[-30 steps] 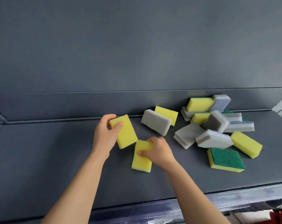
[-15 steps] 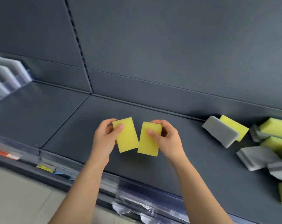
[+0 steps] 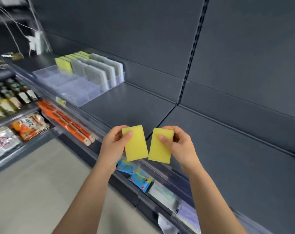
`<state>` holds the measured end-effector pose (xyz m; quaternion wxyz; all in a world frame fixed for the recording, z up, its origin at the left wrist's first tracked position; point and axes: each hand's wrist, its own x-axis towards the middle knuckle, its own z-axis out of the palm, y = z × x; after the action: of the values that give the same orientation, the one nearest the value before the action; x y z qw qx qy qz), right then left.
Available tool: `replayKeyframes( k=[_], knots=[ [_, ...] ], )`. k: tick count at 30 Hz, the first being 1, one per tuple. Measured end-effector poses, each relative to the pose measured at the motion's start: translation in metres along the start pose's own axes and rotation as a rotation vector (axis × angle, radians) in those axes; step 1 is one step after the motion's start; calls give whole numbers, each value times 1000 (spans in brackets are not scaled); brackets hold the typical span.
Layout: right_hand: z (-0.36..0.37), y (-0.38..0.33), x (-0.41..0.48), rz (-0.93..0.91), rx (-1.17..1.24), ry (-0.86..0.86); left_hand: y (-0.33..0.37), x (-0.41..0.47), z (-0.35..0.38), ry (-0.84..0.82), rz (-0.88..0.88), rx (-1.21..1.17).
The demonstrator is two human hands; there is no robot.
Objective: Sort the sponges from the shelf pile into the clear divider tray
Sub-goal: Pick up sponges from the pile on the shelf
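Sponges (image 3: 136, 142) (image 3: 161, 144), both yellow, sit pinched between thumb and fingers of left hand (image 3: 113, 145) and right hand (image 3: 181, 146). Best slot them upright behind the yellow row in the tray (image 3: 79, 97), one at a time.

Head view looks down, near the shelf (image 3: 126, 102).

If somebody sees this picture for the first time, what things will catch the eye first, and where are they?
First come the two yellow sponges at the centre, one pinched in the left hand and one in the right hand, side by side above the front edge of the dark shelf. Next is the clear divider tray at the upper left on the same shelf, with yellow and grey sponges standing in rows at its back.
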<state>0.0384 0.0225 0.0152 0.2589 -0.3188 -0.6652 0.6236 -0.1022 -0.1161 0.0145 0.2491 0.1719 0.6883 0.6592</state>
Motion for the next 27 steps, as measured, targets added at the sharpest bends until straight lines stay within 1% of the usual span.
replayKeyframes(
  k=[10,19,27],
  knots=[
    [141,-16,36,-23,-3,-168,3,41,-133,92,34,16],
    [227,-32,83,-35,-38,-299,8,84,-202,175,15,-17],
    [298,-49,157,-48,-30,-344,27,160,-252,217,37,0]
  ],
)
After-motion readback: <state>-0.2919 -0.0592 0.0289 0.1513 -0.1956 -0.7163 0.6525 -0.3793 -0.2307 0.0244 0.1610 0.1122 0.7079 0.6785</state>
